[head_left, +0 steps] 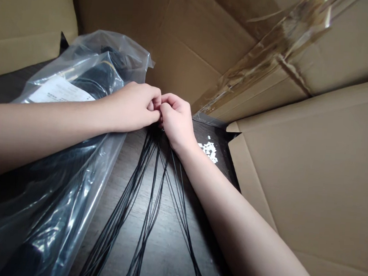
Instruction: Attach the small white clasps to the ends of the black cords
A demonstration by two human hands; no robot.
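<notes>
My left hand (142,107) and my right hand (178,122) meet at the far end of the table, fingertips pinched together and touching. Whatever small thing sits between the fingers is hidden. Thin black wires (155,182) run from just beneath both hands toward me, fanned out in separate bunches on the dark tabletop (166,238). Beside my right wrist lies a small heap of white plastic pieces (209,152), partly covered by the forearm.
A clear plastic bag (105,166) holding black coiled wires and a white printed label (60,91) lies on the left, under my left forearm. Cardboard walls (204,42) with brown tape (256,67) rise behind. Another cardboard panel (315,165) stands on the right.
</notes>
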